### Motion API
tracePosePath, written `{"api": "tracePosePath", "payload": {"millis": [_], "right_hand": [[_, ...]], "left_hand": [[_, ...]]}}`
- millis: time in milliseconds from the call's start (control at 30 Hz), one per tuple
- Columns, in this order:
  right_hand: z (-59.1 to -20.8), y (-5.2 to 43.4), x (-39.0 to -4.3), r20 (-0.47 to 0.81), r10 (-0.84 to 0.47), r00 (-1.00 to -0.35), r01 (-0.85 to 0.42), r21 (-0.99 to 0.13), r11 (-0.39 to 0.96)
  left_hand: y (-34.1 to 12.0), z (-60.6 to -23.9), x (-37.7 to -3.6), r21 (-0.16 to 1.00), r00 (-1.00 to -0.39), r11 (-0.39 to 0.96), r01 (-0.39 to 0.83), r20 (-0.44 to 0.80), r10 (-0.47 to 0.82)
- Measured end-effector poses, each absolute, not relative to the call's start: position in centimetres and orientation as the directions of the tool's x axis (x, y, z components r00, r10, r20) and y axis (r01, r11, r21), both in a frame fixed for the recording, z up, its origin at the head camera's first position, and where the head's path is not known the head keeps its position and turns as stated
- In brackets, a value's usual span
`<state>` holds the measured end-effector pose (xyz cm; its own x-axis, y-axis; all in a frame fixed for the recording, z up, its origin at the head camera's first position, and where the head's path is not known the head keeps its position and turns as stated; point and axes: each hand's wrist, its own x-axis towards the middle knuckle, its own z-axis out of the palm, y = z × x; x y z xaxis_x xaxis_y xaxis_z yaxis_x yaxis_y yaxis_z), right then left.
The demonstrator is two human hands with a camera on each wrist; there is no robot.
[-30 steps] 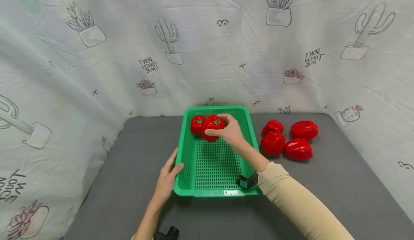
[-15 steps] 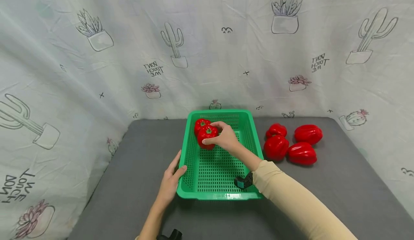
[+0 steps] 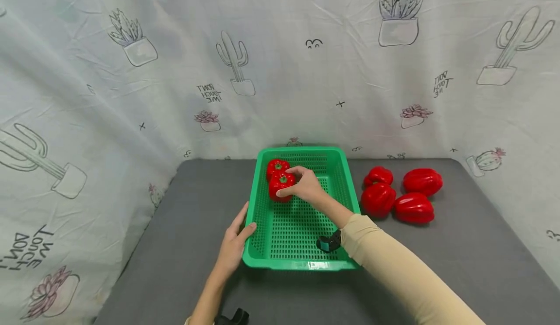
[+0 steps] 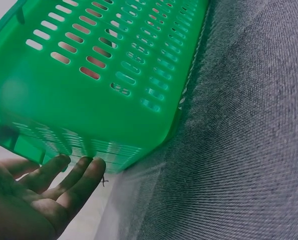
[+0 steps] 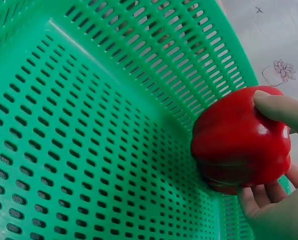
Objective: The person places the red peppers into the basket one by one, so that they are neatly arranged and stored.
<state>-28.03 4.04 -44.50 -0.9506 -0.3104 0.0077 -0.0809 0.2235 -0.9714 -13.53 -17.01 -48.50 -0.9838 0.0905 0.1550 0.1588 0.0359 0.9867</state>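
Observation:
A red bell pepper (image 3: 275, 186) is in my right hand (image 3: 306, 189), thumb on its near side and fingers behind it, at the left of a green perforated basket (image 3: 302, 265). The right wrist view shows this bell pepper (image 5: 236, 140) low against the basket wall; whether it touches the floor I cannot tell. A second red bell pepper (image 3: 275, 166) sits just behind it in the far left corner. My left hand (image 3: 235, 243) holds the basket's left rim, thumb over the edge. In the left wrist view its fingers (image 4: 78, 187) lie along the outer wall.
Right of the basket, several red bell peppers (image 3: 413, 208) lie grouped on the grey tabletop (image 3: 459, 247). A white cloth (image 3: 280, 96) printed with cacti hangs behind the table and along its sides.
My right hand has lowered the bell pepper a little into the basket, in front of the other one. The left hand keeps its place on the rim. The head view has shifted slightly.

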Motion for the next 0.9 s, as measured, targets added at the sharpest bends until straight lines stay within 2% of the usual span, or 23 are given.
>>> {"api": "tracePosePath", "payload": {"millis": [267,567,900], "right_hand": [[-45.2,3.7,-27.8,0.007,-0.306,-0.952,-0.100,-0.953,0.287],[-45.7,3.4,-27.7,-0.047,-0.266,-0.963,-0.020,-0.969,0.245],[-46.0,3.0,-27.9,-0.059,-0.254,-0.965,0.001,-0.975,0.224]], "left_hand": [[-16.9,-48.7,-13.2,0.988,-0.984,0.028,0.154,0.151,0.091],[-16.9,-48.8,-13.1,0.989,-0.985,0.019,0.150,0.147,0.086],[-16.8,-48.4,-13.2,0.987,-0.982,0.017,0.162,0.160,0.103]]}}
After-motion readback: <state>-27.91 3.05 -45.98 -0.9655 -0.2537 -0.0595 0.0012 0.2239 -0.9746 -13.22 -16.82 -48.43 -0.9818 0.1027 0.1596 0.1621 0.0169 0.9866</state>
